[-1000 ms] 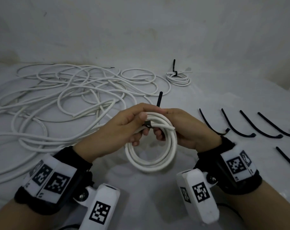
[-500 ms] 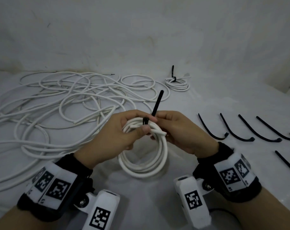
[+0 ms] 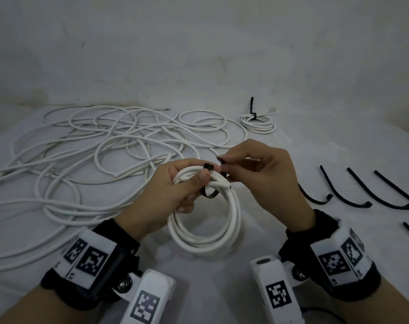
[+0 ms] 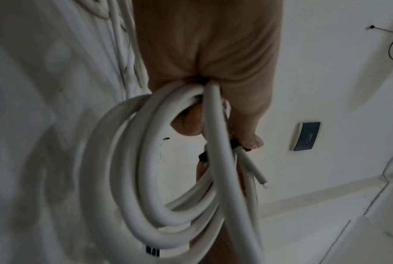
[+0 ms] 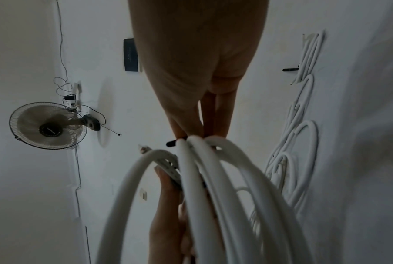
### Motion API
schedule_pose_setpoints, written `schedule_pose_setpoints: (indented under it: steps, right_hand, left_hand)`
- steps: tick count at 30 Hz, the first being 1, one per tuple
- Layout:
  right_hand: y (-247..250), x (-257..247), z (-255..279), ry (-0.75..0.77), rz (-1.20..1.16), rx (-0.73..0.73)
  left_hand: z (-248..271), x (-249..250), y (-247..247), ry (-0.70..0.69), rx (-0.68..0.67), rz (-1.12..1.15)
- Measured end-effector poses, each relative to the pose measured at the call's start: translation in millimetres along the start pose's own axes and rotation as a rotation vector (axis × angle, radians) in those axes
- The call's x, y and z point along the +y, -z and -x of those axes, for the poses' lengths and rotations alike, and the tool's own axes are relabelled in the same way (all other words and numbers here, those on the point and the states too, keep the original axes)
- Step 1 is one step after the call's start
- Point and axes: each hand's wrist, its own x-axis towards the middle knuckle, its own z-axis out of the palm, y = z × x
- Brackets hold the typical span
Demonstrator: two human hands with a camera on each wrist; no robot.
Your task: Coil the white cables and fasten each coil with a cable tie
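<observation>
My left hand [image 3: 195, 183] grips the top of a coiled white cable [image 3: 205, 246] held above the table, its thumb pressing the strands together. A black cable tie [image 3: 209, 195] loops loosely under the bundle, with its head [image 3: 208, 166] on top by my thumb. My right hand [image 3: 223, 163] pinches the tie's tail just right of the head. In the left wrist view the coil [image 4: 127, 160] hangs from my fingers, with the tie [image 4: 234, 142] at the thumb. In the right wrist view the tail tip [image 5: 172, 142] shows beside the coil [image 5: 213, 178].
A tangle of loose white cables [image 3: 105, 148] covers the left of the white surface. A tied coil [image 3: 258, 123] lies at the back. Several spare black ties [image 3: 339, 190] lie in a row on the right. A fan [image 5: 48, 125] hangs on the wall.
The tie's tail stood straight up above my hands; now it is bent down and pinched in my right fingers. A loose black loop now shows under the bundle.
</observation>
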Motion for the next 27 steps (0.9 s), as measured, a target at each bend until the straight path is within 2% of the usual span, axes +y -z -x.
schedule_pose_setpoints:
  steps: [2, 5, 18, 27]
  right_hand:
    - [1, 2, 0, 0.111, 0.095, -0.033]
    - [2, 6, 0, 0.179, 0.212, -0.038]
    - [4, 10, 0, 0.21, 0.273, -0.075]
    - [6, 13, -1, 0.275, 0.271, -0.071]
  left_hand:
    - [-1, -1, 1, -0.01, 0.025, 0.008]
    - [-1, 0, -1, -0.038, 0.016, -0.002]
    - [2, 6, -8, 0.07, 0.04, -0.062]
    - [5, 10, -12, 0.131, -0.025, -0.079]
